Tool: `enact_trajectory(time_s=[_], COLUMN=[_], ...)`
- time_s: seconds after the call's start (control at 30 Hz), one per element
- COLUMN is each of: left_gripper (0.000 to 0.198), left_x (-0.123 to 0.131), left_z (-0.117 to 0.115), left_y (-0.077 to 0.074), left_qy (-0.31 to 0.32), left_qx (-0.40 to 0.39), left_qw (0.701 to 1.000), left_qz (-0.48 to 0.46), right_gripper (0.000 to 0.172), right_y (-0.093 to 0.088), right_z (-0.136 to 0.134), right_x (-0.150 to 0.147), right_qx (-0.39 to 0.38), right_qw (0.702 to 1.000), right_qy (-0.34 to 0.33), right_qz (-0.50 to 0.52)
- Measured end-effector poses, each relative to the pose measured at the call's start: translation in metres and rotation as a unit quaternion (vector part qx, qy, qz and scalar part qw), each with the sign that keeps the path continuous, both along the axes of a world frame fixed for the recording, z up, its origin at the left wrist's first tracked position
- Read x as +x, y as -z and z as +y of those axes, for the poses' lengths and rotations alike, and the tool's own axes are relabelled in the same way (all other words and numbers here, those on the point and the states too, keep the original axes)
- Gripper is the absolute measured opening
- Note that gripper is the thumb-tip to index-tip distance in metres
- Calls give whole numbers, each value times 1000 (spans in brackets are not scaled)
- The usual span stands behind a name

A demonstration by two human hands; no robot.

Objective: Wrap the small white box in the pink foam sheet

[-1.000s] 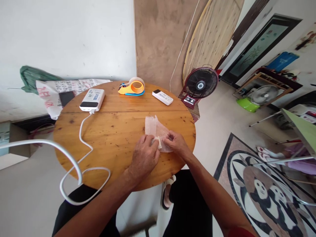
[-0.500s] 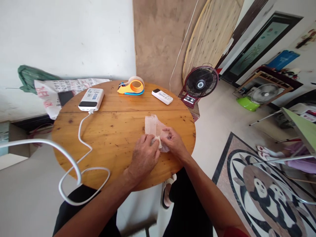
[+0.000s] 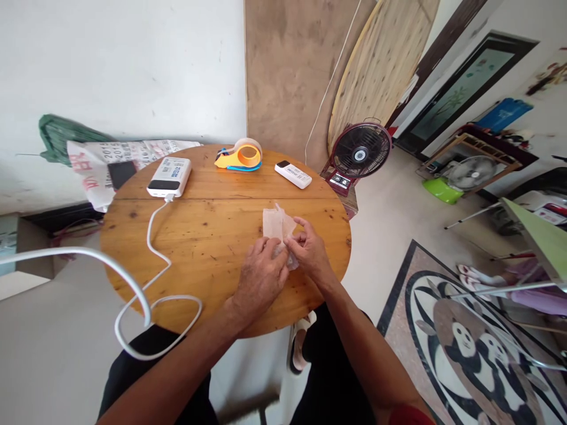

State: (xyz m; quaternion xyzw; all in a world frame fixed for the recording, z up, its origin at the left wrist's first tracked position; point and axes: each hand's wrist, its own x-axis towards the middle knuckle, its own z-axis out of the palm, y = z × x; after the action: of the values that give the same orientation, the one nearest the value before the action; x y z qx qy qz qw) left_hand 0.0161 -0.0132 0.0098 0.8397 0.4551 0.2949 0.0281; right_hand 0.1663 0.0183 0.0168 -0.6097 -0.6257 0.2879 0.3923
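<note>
A small clear plastic bag (image 3: 275, 222) lies on the round wooden table (image 3: 208, 236), right of its middle. My left hand (image 3: 260, 277) presses on the bag's near end with its fingertips. My right hand (image 3: 306, 250) pinches the bag's right edge between thumb and fingers. The two hands touch each other over the bag, and its near part is hidden under them. What is inside the bag cannot be made out.
A white power bank (image 3: 170, 176) with a looping white cable (image 3: 155, 254), an orange tape dispenser (image 3: 240, 156) and a white remote (image 3: 292, 175) lie at the table's far side. A small fan (image 3: 359, 152) stands on the floor to the right.
My right hand has slid left along the bag and folded its right side in, so less of the bag shows. My left hand stays pressed on the near end.
</note>
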Motion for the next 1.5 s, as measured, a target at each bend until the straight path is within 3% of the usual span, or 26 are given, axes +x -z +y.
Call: enact_trajectory(time_s=[0.13,0.4,0.5,0.67,1.0,1.33,1.5], left_gripper=[31,21,20,21,8,11,19], left_x=[0,-4,-5,-4,-5,-8,-10], left_z=[0,3,4,5,7,5,3], left_y=[0,4,4,3,4,5,2], left_qy=[-14,18,20,24,25,46,64], left_qx=[-14,-24,-30,-38,-42,-28,-26], left_qw=[1000,998,997,997,992,989,988], left_qz=[-25,-62,-63,-59,-118,-139,-140], right_gripper=[57,70,61,39,28,26,38], right_y=[-3,-6,3,18,17,10,5], right_z=[-2,-43,-56,-56,-51,-50,-62], right_x=[0,10,5,-6,-17,-25,-26], right_qx=[-15,-51,15,147,238,245,200], right_qw=[1000,989,996,988,948,918,943], right_qy=[5,-63,-48,42,83,72,38], right_qz=[-18,124,71,-27,-195,-304,-262])
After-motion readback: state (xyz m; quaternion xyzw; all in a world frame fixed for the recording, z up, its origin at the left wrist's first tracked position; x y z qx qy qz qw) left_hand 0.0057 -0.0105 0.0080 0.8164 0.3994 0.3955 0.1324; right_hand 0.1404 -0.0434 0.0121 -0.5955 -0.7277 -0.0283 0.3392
